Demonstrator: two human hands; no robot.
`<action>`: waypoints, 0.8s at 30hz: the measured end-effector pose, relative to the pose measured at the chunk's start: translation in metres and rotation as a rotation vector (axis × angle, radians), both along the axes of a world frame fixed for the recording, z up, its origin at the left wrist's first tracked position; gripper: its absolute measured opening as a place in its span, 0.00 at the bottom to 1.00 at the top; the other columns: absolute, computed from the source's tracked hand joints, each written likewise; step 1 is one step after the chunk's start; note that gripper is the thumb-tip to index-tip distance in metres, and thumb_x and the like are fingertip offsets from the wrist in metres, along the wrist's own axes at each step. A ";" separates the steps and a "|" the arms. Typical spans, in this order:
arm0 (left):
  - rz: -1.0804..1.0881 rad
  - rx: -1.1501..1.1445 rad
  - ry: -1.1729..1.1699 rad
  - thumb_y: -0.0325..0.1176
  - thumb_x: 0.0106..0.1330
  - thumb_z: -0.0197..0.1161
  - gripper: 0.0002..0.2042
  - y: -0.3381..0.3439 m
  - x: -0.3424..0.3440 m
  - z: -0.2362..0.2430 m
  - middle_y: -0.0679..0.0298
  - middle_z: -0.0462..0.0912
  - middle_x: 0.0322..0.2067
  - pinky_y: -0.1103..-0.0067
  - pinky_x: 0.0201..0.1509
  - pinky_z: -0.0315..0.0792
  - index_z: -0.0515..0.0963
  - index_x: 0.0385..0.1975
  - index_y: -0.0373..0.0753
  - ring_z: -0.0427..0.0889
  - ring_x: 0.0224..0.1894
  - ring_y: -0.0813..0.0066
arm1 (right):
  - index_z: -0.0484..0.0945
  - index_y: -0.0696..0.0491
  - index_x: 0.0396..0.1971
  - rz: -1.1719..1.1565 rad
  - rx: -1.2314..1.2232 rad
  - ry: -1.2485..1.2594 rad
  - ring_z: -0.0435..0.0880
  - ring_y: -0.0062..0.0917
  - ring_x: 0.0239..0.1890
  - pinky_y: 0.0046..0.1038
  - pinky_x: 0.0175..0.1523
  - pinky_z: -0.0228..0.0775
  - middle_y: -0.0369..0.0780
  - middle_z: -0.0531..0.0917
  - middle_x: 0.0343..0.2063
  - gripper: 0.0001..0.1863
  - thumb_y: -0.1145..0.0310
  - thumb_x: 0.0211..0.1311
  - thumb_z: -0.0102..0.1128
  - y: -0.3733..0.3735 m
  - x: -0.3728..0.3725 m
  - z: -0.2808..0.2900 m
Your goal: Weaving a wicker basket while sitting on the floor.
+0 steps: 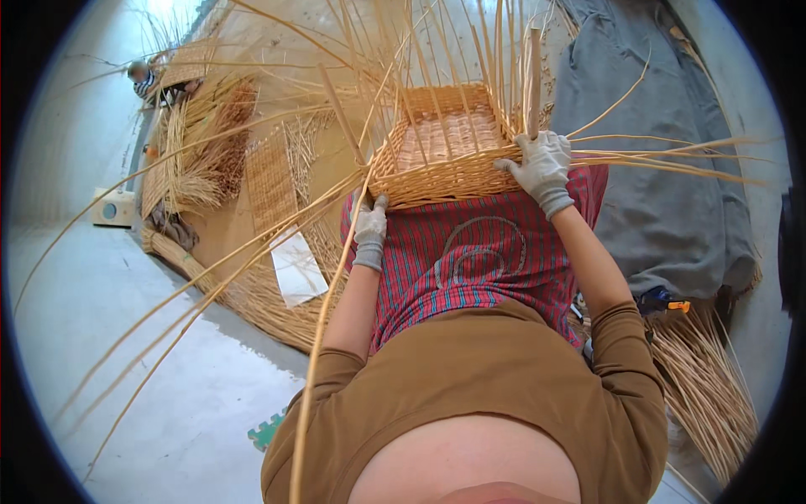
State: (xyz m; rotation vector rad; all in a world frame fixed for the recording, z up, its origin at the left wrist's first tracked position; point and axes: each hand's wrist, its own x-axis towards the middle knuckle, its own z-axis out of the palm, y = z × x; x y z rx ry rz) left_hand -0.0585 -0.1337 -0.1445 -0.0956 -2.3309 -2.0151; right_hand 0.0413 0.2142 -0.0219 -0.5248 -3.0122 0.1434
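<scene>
Partly woven basket [453, 181], pale base [434, 139], right hand [543, 164] gripping

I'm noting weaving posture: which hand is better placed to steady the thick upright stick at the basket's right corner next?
Probably the right hand: it is at the basket's near right corner, by the base of that thick stick. The left hand is at the near left corner.

I'm counting one woven basket [445, 178], two thick sticks [534, 84], one gloved left hand [370, 225] and one gloved right hand [544, 164]. Around them I'm seeing one white sheet [298, 269], one grey cloth [646, 168], one green foam piece [267, 432]. Long canes [307, 395] are probably running past a dozen, too tangled for me.
</scene>
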 end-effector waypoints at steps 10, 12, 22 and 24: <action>0.039 -0.024 0.115 0.42 0.64 0.68 0.19 -0.018 0.034 0.061 0.55 0.84 0.38 0.76 0.42 0.81 0.77 0.42 0.30 0.83 0.41 0.72 | 0.81 0.49 0.42 0.434 -0.760 0.570 0.82 0.40 0.41 0.38 0.51 0.74 0.45 0.83 0.35 0.17 0.61 0.53 0.68 -0.114 0.003 -0.008; -0.094 0.068 0.365 0.57 0.60 0.67 0.33 -0.022 0.053 0.043 0.52 0.81 0.45 0.72 0.47 0.80 0.76 0.47 0.27 0.82 0.47 0.65 | 0.83 0.50 0.43 0.945 -0.756 0.403 0.83 0.41 0.44 0.38 0.53 0.75 0.46 0.84 0.38 0.18 0.60 0.51 0.66 -0.187 -0.011 0.001; -0.281 -0.165 0.164 0.25 0.73 0.54 0.20 0.027 0.023 0.130 0.64 0.84 0.31 0.77 0.57 0.73 0.65 0.64 0.35 0.83 0.44 0.72 | 0.81 0.46 0.21 1.325 -0.553 -0.034 0.84 0.40 0.24 0.43 0.31 0.76 0.41 0.81 0.17 0.07 0.59 0.50 0.63 -0.202 0.033 0.022; -0.224 0.104 0.096 0.30 0.75 0.52 0.18 0.001 0.010 0.125 0.66 0.81 0.27 0.78 0.55 0.73 0.66 0.63 0.35 0.80 0.37 0.76 | 0.81 0.45 0.26 1.066 -0.796 -0.001 0.85 0.40 0.29 0.40 0.35 0.77 0.42 0.82 0.21 0.07 0.60 0.59 0.58 -0.148 0.018 0.046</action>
